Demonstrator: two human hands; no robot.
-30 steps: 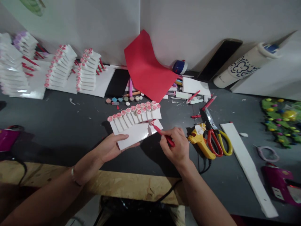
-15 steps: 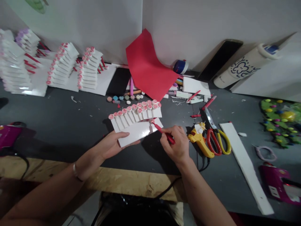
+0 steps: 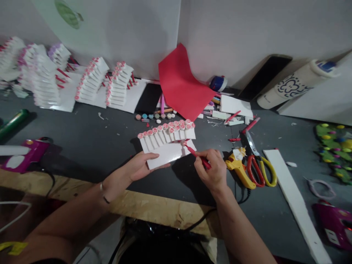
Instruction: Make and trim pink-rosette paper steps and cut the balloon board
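My left hand [image 3: 140, 167] holds a white glossy card [image 3: 167, 156] from below and at its lower edge. Along the card's upper part runs a row of several white strips with pink-and-white rolled tips [image 3: 166, 131]. My right hand [image 3: 211, 170] pinches a thin red stick [image 3: 198, 155], and its pale tip touches the card at the right end of the row. The card's underside is hidden.
A red paper sheet [image 3: 184, 82] curls against the white wall behind small paint pieces. Stacks of finished white strips [image 3: 93, 82] stand at back left. Red-and-yellow-handled scissors [image 3: 257, 171] and a yellow tool [image 3: 239, 170] lie to the right, beside a long white foam strip [image 3: 297, 205].
The whole scene has shifted right and slightly down in the view. Both hands keep the same grip, with the red stick still at the card.
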